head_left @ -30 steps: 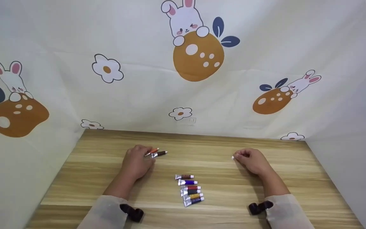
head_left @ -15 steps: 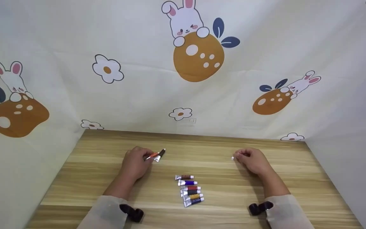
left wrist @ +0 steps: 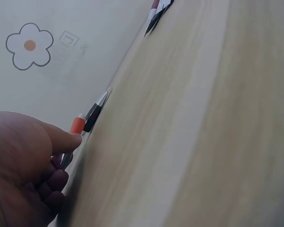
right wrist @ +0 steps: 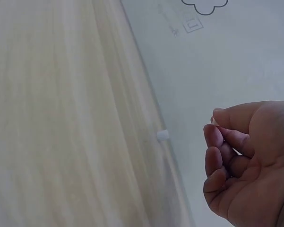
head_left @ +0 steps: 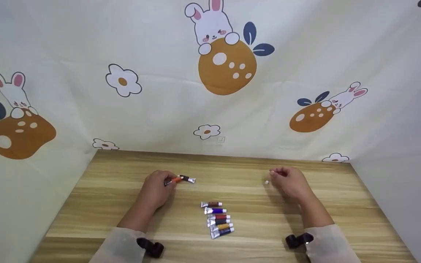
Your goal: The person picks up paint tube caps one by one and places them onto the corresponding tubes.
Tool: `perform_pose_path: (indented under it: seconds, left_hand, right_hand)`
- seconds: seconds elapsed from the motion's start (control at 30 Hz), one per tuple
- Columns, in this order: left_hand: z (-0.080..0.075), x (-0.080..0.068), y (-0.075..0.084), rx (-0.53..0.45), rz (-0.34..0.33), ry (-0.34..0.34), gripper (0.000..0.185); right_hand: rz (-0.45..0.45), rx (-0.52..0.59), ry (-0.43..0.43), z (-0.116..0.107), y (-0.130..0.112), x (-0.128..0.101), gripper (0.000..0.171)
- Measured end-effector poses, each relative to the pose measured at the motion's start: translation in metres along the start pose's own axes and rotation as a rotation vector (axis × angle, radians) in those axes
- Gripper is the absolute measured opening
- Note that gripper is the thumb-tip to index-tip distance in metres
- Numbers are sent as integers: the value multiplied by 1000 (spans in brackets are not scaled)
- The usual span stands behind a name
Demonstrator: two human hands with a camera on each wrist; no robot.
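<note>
My left hand [head_left: 156, 189] rests on the wooden table [head_left: 327, 204] left of centre and pinches an orange paint tube [head_left: 175, 179]; in the left wrist view the thumb lies on this orange tube [left wrist: 77, 126]. A dark tube [head_left: 188, 179] lies at its tip, silver end pointing right, and shows as the dark tube [left wrist: 92, 112] at the wrist. My right hand [head_left: 288, 181] hovers right of centre with its fingers [right wrist: 217, 156] curled and nothing in them. A small white cap [head_left: 266, 182] lies on the wood just left of it, the same cap [right wrist: 162, 135] clear of the fingertips.
Several paint tubes [head_left: 218, 217] lie in a stacked row at the table's middle, near the front; their ends show in the left wrist view as paint tubes [left wrist: 157, 11]. Printed cloth walls [head_left: 210, 109] close the table at the back and both sides.
The dark tube has swung round beside the orange one, its silver end now pointing right. My right hand has lifted slightly back from the white cap, which now lies apart from the fingertips.
</note>
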State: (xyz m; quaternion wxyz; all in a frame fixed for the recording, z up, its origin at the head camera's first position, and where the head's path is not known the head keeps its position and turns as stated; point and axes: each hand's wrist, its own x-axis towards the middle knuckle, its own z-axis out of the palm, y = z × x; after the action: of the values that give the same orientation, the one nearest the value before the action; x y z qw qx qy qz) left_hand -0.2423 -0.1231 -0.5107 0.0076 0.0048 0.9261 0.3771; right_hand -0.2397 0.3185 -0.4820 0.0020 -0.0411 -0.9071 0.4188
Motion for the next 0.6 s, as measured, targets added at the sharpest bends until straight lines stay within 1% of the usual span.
perform_pose_path:
  seconds: [0.1,0.3,0.43,0.6]
  left_hand:
    - [-1,-2,4,-24,3,-7,19]
    - [-1,-7,11,-32,35,14,19]
    - [-1,-10,17,-30,56,32,19]
    - [-3,-16,25,-10,100,46,19]
  right_hand:
    - [11,19,8,-1,-6,-3,30]
    - [-4,22,21,-4,-17,-8,32]
    - [-40,32,32,-6,-24,-12,33]
    - [-92,44,54,-6,-34,-17,30]
